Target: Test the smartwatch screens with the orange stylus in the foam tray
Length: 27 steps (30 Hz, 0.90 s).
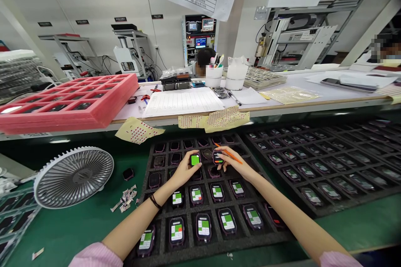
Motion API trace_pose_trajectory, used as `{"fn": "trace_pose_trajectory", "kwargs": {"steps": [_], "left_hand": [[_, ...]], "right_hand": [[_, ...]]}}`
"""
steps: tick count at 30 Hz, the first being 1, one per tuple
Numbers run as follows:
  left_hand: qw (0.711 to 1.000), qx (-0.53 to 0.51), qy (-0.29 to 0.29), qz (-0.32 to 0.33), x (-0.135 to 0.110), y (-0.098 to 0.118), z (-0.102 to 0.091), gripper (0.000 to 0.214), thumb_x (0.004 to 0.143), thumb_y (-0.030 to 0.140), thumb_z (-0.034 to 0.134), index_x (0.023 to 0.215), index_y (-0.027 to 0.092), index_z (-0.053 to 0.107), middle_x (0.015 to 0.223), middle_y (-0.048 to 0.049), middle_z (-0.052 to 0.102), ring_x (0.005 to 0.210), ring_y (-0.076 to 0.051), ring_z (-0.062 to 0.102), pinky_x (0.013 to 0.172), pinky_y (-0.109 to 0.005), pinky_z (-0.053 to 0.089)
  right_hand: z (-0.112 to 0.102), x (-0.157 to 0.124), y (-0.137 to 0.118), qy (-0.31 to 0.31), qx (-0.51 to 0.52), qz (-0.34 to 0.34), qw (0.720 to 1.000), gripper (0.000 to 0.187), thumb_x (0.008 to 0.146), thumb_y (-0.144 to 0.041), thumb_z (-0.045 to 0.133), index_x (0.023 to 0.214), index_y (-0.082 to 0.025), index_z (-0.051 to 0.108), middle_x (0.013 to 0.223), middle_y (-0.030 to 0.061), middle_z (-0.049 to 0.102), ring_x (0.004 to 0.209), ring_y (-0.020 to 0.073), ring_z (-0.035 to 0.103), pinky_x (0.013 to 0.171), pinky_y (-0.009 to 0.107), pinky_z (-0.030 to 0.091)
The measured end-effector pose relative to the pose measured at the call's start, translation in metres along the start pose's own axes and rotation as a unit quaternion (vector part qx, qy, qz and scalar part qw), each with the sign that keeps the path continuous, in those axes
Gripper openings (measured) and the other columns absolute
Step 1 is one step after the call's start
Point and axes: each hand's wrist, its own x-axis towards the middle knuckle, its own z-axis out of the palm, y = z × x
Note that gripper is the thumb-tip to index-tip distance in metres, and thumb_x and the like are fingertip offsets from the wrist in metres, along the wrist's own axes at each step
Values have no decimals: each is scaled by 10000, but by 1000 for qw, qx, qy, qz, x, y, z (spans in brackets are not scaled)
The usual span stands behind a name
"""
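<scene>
Smartwatch [195,159], green-screened: left hand [186,168] pinches it over the foam tray [194,253]. Right hand's [234,162] fingers close on an orange pen [230,154] beside a second watch [218,157]; hold on that unclear. I'd judge partway: front-row watches [203,226] mostly lit, back-row watches [160,147] dark.

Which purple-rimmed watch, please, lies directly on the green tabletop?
The dark-screened watch right of the round grey fan; unlike the watches in the black foam trays, it lies outside any compartment.
</scene>
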Motion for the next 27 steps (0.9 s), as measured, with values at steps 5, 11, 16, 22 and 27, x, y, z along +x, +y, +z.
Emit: {"fn": "trace_pose_trajectory", "kwargs": {"steps": [5,11,16,22,27], "left_hand": [[1000,14,-3,-2,-1,0,-1,429,801,328,591,1183,191,451,982,-48,566,840,-159,553,739,-272,454],[1000,17,-7,-2,0,-1,-1,386,811,319,573,1156,185,462,885,-22,527,747,-139,513,683,-257,435],[1000,10,-11,0,0,0,-1,368,810,303,566,1142,188,458,918,-24,514,775,-138,502,698,-253,430],[999,40,-23,0,-1,3,-1,354,822,296,544,1147,189,457,958,-33,519,762,-134,496,698,-257,424],[993,109,-37,17,-4,7,-2,325,835,294,527,1141,194,481,992,-37,547,752,-137,501,689,-255,410]], "right_hand": [[0,0,0,1,-2,2,1000,300,813,-381,587,1054,-213,524,851,24,596,577,159,672,445,236,469],[-1,0,0,-3,3,-1,1000,296,815,-378,585,1056,-217,521,850,22,598,575,157,669,448,238,468],[-1,0,0,-9,-2,0,1000,297,818,-378,582,1059,-216,518,822,17,600,580,162,671,452,240,467],[-1,0,1,-28,-29,8,999,320,816,-401,580,1055,-199,517,853,28,616,575,148,668,445,223,459],[-1,0,4,-51,-74,20,996,307,814,-408,585,1035,-200,535,804,11,616,588,131,652,456,208,459]]}}
